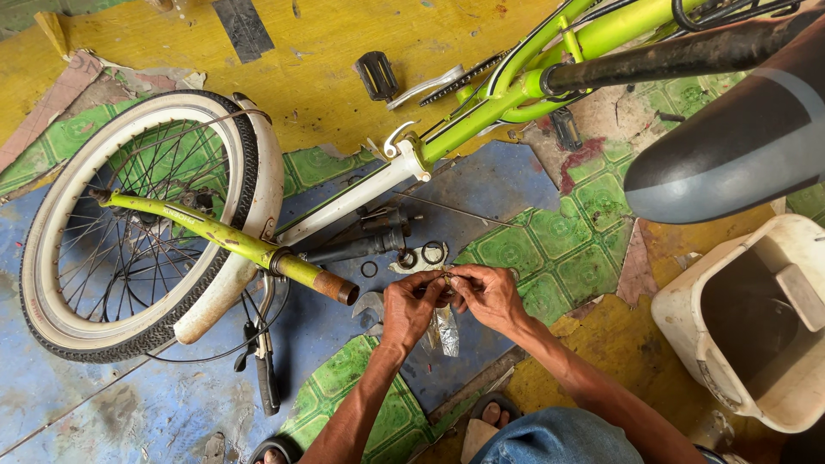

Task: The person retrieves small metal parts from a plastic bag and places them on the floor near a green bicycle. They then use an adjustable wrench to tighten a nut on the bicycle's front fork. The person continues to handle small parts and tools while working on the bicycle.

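My left hand [409, 308] and my right hand [486, 295] meet at the fingertips, both pinched on a small metal ring-shaped part [445, 278]. A crumpled silvery wrapper [446, 331] hangs just below them. Right beside my left hand ends the rusty steerer tube [333, 287] of a lime-green fork [206, 228] that carries a white-walled front wheel [129, 225]. Loose rings and a washer [427, 254] lie on the floor just beyond my hands, by a dark stem [357, 247].
The lime-green bicycle frame [516, 86] lies on its side across the top, with a black saddle [730, 146] at right. A dirty white plastic bin [756, 318] stands at lower right. A black pedal [376, 76] and a black-handled tool [266, 378] lie on the patchy floor.
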